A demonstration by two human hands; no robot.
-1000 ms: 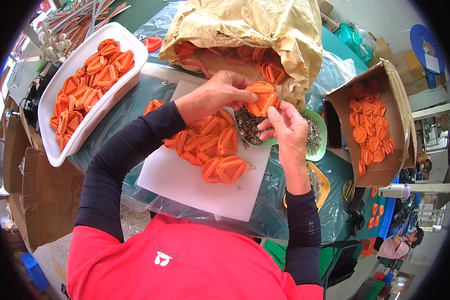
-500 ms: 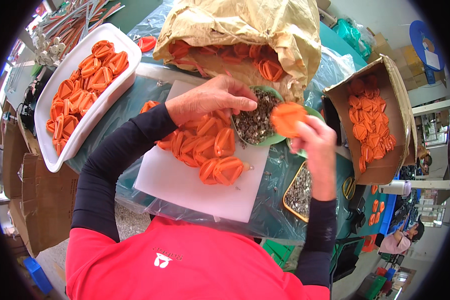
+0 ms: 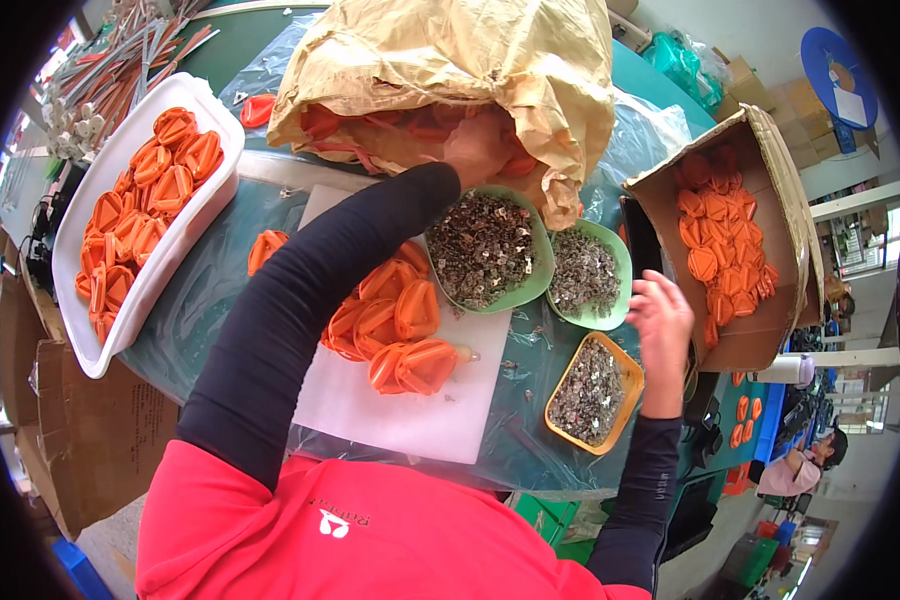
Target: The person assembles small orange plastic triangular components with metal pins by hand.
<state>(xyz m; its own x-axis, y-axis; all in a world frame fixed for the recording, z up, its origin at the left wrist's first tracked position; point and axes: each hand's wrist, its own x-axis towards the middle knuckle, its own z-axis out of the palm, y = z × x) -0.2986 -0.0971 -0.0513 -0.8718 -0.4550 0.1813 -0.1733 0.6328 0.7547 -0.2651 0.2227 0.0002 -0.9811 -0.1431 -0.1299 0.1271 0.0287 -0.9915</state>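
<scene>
My left hand [image 3: 478, 143] reaches into the mouth of a crumpled tan paper bag [image 3: 440, 50] among orange plastic pieces, its fingers hidden there. My right hand [image 3: 663, 325] is open and holds nothing, fingers apart, between a small green bowl [image 3: 625, 285] and a cardboard box [image 3: 770, 345] of orange pieces. Beside it, another green bowl [image 3: 542, 272] and a yellow tray [image 3: 635, 385] also hold tiny mixed hardware. A heap of rounded orange pieces [image 3: 410, 367] lies on a white foam sheet [image 3: 410, 430] in front of me.
A white tub [image 3: 192, 205] full of orange pieces stands at the left. Plastic film [image 3: 190, 330] covers the green table. Several grey and red strips [image 3: 140, 60] lie at the far left. A person [image 3: 792, 472] sits at the far right.
My left hand has moved from over the large green bowl into the bag. My right hand has let go of an orange piece and moved right. The view has shifted slightly.
</scene>
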